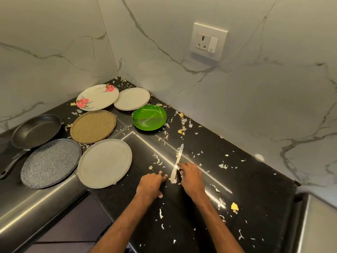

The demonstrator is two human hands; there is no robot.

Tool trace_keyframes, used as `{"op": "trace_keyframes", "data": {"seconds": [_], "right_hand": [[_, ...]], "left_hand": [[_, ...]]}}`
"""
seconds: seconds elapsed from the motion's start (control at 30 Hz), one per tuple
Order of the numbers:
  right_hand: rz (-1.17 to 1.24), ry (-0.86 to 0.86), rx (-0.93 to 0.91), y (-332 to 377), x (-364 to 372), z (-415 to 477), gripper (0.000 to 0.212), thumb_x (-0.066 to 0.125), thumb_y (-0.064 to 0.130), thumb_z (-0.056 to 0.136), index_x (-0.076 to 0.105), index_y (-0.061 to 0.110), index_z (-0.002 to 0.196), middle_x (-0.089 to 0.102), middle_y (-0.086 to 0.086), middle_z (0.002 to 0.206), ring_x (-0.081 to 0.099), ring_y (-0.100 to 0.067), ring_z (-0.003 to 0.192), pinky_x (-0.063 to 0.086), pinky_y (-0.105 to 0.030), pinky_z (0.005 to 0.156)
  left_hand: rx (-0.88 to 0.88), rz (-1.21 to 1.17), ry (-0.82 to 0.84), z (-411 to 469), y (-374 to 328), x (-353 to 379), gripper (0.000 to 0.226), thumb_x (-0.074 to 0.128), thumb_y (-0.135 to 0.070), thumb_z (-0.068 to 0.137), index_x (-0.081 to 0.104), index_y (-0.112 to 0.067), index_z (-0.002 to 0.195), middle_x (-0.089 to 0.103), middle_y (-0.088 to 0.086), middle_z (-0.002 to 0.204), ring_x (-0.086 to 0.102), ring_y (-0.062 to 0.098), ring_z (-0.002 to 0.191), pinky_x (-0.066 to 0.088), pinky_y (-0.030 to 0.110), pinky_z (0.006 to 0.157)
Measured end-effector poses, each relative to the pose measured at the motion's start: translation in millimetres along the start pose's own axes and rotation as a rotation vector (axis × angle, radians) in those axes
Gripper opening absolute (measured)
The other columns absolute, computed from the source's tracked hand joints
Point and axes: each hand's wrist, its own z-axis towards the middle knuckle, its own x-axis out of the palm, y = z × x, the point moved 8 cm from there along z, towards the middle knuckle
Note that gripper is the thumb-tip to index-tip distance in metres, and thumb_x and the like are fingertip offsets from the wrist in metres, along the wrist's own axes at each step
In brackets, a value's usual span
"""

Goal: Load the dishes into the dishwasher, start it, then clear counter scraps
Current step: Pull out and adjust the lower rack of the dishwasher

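Several plates lie on the black counter [246,179]: a floral plate [97,97], a small cream plate [131,98], a green divided plate [149,117], a brown woven-look plate [93,126], a speckled grey plate [51,163] and a large cream plate [104,163]. A black frying pan [36,130] sits at the left. A pale knife [177,162] lies among vegetable scraps [182,127]. My right hand [190,175] pinches the knife near its handle. My left hand [152,183] rests on the counter just left of the knife, fingers loosely curled.
Marble walls meet in a corner behind the plates. A wall socket [208,41] sits above the counter. Scraps are scattered across the whole counter, with a yellow piece [234,206] near the right front. A steel edge [45,201] runs along the lower left.
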Motion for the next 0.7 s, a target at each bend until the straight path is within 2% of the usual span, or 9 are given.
{"op": "trace_keyframes", "data": {"seconds": [0.13, 0.2, 0.3, 0.43, 0.5, 0.53, 0.6, 0.7], "right_hand": [[-0.111, 0.067, -0.165, 6.5, -8.4, 20.8, 0.055, 0.058, 0.0, 0.091, 0.057, 0.032, 0.136, 0.049, 0.006, 0.143, 0.041, -0.017, 0.134, 0.039, -0.038, 0.103], [-0.245, 0.16, -0.282, 17.0, -4.2, 26.7, 0.045, 0.06, 0.008, 0.092, 0.061, 0.034, 0.129, 0.046, 0.005, 0.146, 0.037, -0.018, 0.138, 0.035, -0.04, 0.102], [-0.364, 0.202, -0.346, 21.6, -0.9, 33.2, 0.029, 0.064, 0.022, 0.092, 0.063, 0.035, 0.118, 0.049, 0.006, 0.137, 0.04, -0.018, 0.13, 0.034, -0.039, 0.097], [-0.469, 0.256, -0.362, 25.3, 0.3, 40.9, 0.026, 0.068, 0.027, 0.089, 0.061, 0.032, 0.113, 0.044, 0.002, 0.131, 0.036, -0.021, 0.125, 0.032, -0.045, 0.098], [-0.512, 0.316, -0.383, 31.5, 1.0, 40.1, 0.02, 0.065, 0.026, 0.09, 0.059, 0.029, 0.109, 0.045, 0.001, 0.127, 0.038, -0.022, 0.122, 0.031, -0.048, 0.098], [-0.52, 0.328, -0.39, 34.1, 0.1, 38.6, 0.018, 0.064, 0.025, 0.091, 0.058, 0.027, 0.108, 0.048, 0.002, 0.124, 0.04, -0.021, 0.12, 0.031, -0.048, 0.096], [-0.518, 0.275, -0.399, 38.1, -5.2, 33.6, 0.017, 0.06, 0.019, 0.093, 0.054, 0.025, 0.108, 0.055, 0.004, 0.117, 0.047, -0.02, 0.115, 0.031, -0.045, 0.094], [-0.394, 0.057, -0.368, 44.7, -23.8, 22.1, 0.02, 0.054, 0.008, 0.093, 0.051, 0.024, 0.104, 0.062, 0.007, 0.106, 0.054, -0.019, 0.102, 0.034, -0.04, 0.092]], "left_hand": [[-0.007, -0.039, -0.032, -2.8, 2.1, 0.6, 0.088, 0.072, -0.029, 0.089, 0.016, -0.035, 0.157, 0.021, -0.003, 0.164, 0.041, 0.028, 0.139, 0.039, 0.046, 0.11], [-0.014, -0.062, -0.039, -4.6, 2.9, 0.7, 0.088, 0.072, -0.03, 0.089, 0.016, -0.036, 0.157, 0.019, -0.004, 0.164, 0.041, 0.027, 0.139, 0.039, 0.046, 0.11], [-0.024, -0.105, -0.047, -7.4, 4.0, 4.3, 0.089, 0.071, -0.028, 0.089, 0.015, -0.037, 0.156, 0.017, -0.005, 0.165, 0.04, 0.027, 0.139, 0.04, 0.047, 0.11], [-0.023, -0.143, -0.064, -9.9, 5.6, 5.3, 0.089, 0.072, -0.028, 0.088, 0.015, -0.038, 0.156, 0.015, -0.008, 0.165, 0.037, 0.029, 0.142, 0.039, 0.048, 0.111], [-0.033, -0.169, -0.069, -12.0, 7.4, 6.1, 0.09, 0.073, -0.029, 0.087, 0.016, -0.035, 0.157, 0.022, -0.005, 0.163, 0.039, 0.029, 0.141, 0.039, 0.047, 0.11], [-0.047, -0.194, -0.084, -13.2, 8.8, 5.8, 0.09, 0.074, -0.029, 0.086, 0.017, -0.032, 0.157, 0.032, 0.0, 0.16, 0.043, 0.03, 0.137, 0.041, 0.045, 0.108], [-0.077, -0.249, -0.123, -15.8, 12.3, 5.1, 0.094, 0.076, -0.032, 0.084, 0.017, -0.028, 0.156, 0.052, 0.009, 0.143, 0.052, 0.031, 0.128, 0.044, 0.044, 0.103], [-0.086, -0.287, -0.168, -18.7, 14.4, 5.2, 0.105, 0.078, -0.033, 0.082, 0.007, -0.022, 0.158, 0.058, 0.011, 0.134, 0.057, 0.03, 0.122, 0.046, 0.044, 0.099]]}}
